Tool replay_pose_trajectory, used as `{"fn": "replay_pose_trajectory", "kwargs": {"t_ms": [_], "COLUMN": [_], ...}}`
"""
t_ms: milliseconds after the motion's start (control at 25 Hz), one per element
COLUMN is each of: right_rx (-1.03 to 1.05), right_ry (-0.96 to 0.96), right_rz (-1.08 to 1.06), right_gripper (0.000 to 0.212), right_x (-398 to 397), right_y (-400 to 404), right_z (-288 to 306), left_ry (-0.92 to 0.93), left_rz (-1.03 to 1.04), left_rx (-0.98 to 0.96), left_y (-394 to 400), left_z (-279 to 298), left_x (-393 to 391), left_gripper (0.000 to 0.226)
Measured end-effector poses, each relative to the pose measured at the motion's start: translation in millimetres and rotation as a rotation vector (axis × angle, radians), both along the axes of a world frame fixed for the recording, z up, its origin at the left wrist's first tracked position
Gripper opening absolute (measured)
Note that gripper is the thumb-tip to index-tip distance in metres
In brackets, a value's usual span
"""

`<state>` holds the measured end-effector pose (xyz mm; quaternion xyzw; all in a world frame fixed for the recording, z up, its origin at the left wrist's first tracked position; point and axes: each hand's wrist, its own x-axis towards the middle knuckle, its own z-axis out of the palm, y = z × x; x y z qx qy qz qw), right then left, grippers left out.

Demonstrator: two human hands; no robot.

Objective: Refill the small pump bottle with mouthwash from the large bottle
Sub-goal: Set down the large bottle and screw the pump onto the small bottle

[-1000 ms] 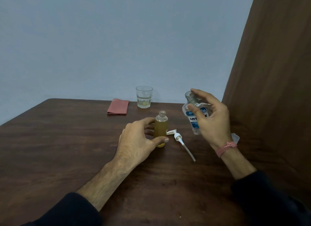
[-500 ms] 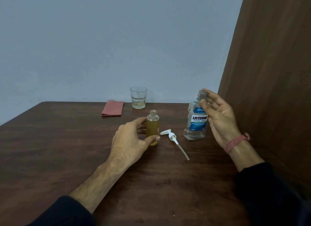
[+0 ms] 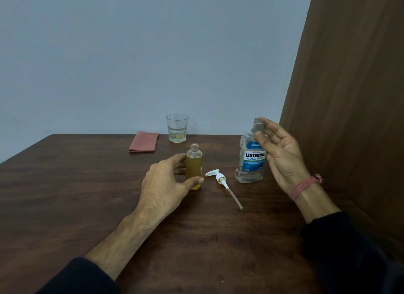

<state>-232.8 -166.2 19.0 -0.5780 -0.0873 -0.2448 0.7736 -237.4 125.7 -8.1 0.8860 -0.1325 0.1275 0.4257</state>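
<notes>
Head view, items on the dark wooden bench [image 3: 65, 195]:

- Small pump bottle [image 3: 194, 166] — upright at centre, neck open, amber liquid up to the shoulder. Left hand [image 3: 166, 184] wraps it, thumb in front, fingers behind.
- Pump head [image 3: 220, 178] — lying on its side just right of the small bottle, dip tube pointing toward the near edge.
- Large bottle [image 3: 251, 158] — upright on the bench to the right, uncapped, almost empty; its cap is not seen. Right hand [image 3: 282, 160] loose and spread, fingertips at the neck, not gripping.
- Glass [image 3: 177, 128] and folded pink cloth [image 3: 143, 142] — far side, well apart from the work.

Step, as judged: pouring appears finished, large bottle set down. Next calls for picking up the pump head, guiding its tube into the open neck, and screwing it tight while the left hand steadies the bottle.
</notes>
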Motion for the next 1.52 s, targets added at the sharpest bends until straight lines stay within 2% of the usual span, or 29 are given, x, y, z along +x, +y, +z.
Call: {"fn": "replay_pose_trajectory", "kwargs": {"t_ms": [280, 520, 800, 1200, 1360, 1520], "right_rx": [0.051, -0.002, -0.199, -0.197, -0.292, -0.536], "right_ry": [0.024, -0.118, -0.112, -0.115, -0.145, -0.241], "right_rz": [-0.028, -0.264, -0.232, -0.259, -0.410, -0.745], "right_gripper": [0.055, 0.071, 0.061, 0.068, 0.064, 0.057], "right_x": [-6.4, -9.6, -3.2, -6.0, -12.9, -26.3], "right_y": [-3.7, -4.8, 0.5, 0.5, 7.6, 24.3], "right_z": [9.9, 20.4, 14.6, 16.6, 22.0, 27.0], "left_ry": [0.008, 0.011, 0.005, -0.013, -0.032, -0.040], "left_rz": [-0.001, -0.005, -0.015, -0.018, -0.009, -0.008], "left_rx": [-0.001, 0.008, 0.012, 0.008, 0.016, 0.009], "left_y": [0.1, 0.8, 1.5, 3.2, 3.1, 2.3], "left_z": [1.5, 1.3, -1.5, -6.3, -8.3, -8.5], "left_x": [0.2, 1.0, 3.9, 7.2, 6.8, 7.2], "left_gripper": [0.069, 0.067, 0.065, 0.058, 0.053, 0.055]}}
